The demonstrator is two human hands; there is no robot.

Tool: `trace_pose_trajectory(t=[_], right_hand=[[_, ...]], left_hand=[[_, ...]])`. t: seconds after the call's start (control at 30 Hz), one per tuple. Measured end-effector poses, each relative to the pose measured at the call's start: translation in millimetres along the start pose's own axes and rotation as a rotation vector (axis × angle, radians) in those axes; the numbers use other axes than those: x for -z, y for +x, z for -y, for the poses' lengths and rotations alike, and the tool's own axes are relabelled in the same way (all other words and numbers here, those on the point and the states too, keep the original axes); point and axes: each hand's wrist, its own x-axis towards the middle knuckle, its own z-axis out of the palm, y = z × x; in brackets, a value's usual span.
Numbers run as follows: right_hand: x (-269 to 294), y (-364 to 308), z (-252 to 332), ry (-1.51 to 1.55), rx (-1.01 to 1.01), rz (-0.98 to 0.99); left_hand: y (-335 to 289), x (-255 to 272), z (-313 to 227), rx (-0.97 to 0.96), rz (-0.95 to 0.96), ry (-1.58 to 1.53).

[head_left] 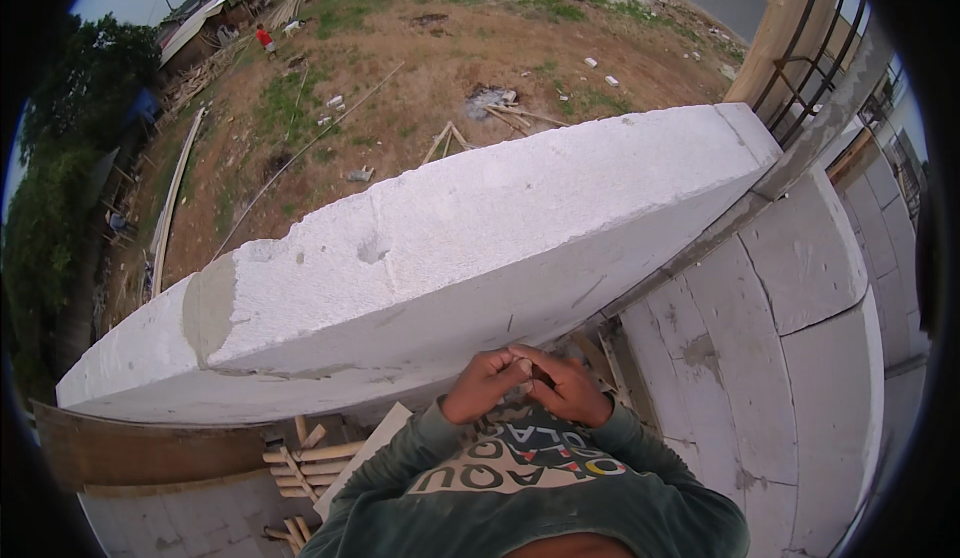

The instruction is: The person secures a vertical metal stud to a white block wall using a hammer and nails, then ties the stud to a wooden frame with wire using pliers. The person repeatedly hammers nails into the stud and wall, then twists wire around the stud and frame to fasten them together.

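Note:
Both hands meet in front of my chest, just on the near side of a white block wall point(480, 208). My left hand point(484, 386) is closed, its fingertips pressed against those of the other hand. My right hand point(568, 388) is closed too, thumb and fingers bent inward. Something small and pale seems to sit between the fingertips, but the fingers cover most of it and its kind does not show. Neither hand touches the wall top, which is rough and chipped, with a small hollow and a grey mortar joint point(209, 310) toward the left.
At right, a second block wall point(790, 258) meets this one near steel reinforcing bars point(805, 58) and a wooden board point(778, 33). Bamboo poles point(318, 466) stand low at left. Beyond lies a dirt yard point(380, 68), with a distant person in red point(264, 38).

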Motion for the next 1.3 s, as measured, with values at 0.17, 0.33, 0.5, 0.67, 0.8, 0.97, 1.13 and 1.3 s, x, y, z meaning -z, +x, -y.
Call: trace_pose_trajectory(t=[0.17, 0.33, 0.5, 0.67, 0.8, 0.97, 1.13, 1.3], right_hand=[[-1, -1, 2, -0.097, -0.108, -0.073], [-1, 0, 1, -0.246, -0.059, -0.218], [-4, 5, 0, -0.294, 0.014, -0.236], [-2, 3, -1, -0.06, -0.147, -0.208], [-4, 2, -4, 0.087, -0.197, -0.208], [-14, 1, -7, 0.011, -0.057, -0.316], [-17, 0, -2, -0.485, 0.202, -0.354], [-7, 1, 2, -0.273, 0.149, -0.23]], left_hand=[[4, -4, 1, -0.031, -0.07, 0.036], [7, -11, 5, -0.256, -0.157, 0.314], [5, -23, 3, -0.379, -0.43, 0.563], [5, -20, 2, -0.505, -0.465, 0.519], [3, -16, 4, -0.461, -0.45, 0.442], [1, -18, 1, -0.349, -0.46, 0.35], [3, -16, 0, -0.149, -0.401, 0.188], [5, -7, 8, -0.266, -0.328, 0.093]])
